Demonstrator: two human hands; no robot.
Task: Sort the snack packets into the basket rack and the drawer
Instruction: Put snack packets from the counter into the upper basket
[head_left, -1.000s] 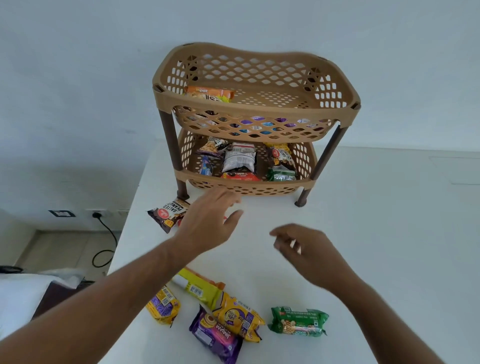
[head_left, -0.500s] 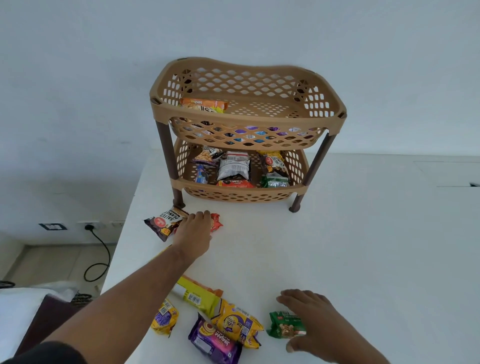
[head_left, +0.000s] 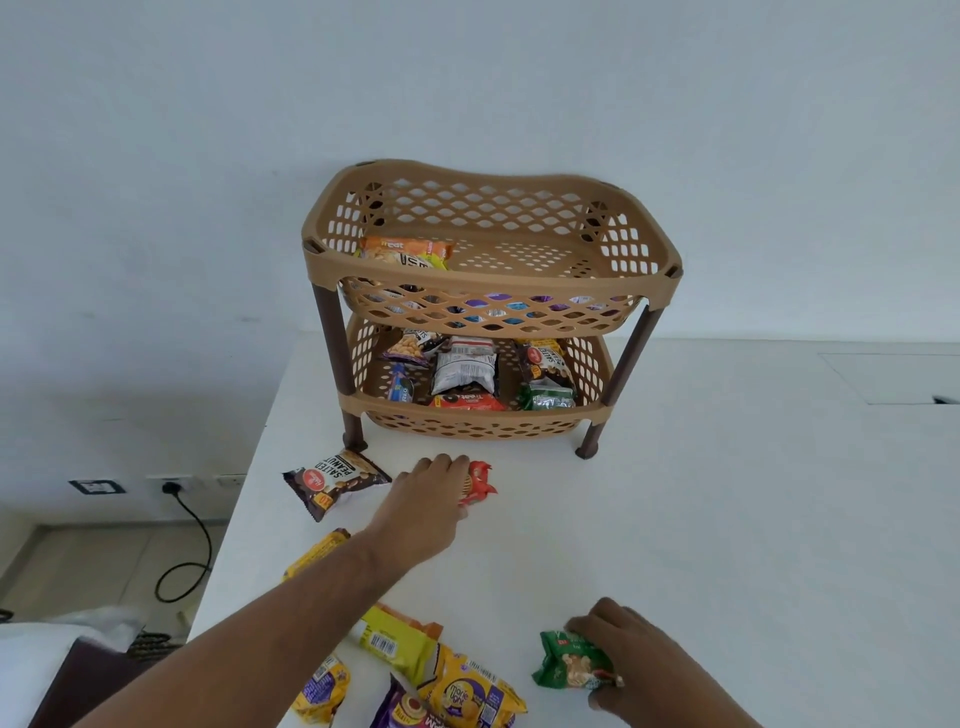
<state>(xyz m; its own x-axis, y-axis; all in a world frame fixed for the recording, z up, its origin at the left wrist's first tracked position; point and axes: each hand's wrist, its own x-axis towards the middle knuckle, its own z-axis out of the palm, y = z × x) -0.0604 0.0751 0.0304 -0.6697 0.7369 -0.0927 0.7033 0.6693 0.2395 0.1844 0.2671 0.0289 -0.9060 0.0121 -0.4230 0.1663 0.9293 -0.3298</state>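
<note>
The left hand (head_left: 426, 499) lies cupped over a crinkly red packet (head_left: 479, 483) at frame centre, just below the rack (head_left: 488, 291), its long axis pointing up toward the lattice baskets. The right hand (head_left: 639, 654), lower right, clutches a glossy green packet (head_left: 569, 667) on the white table (head_left: 727, 519), farther from the rack.

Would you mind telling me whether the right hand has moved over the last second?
Yes. The right hand has dropped toward the table's near edge, away from the basket rack, and now closes on the green packet.
</note>
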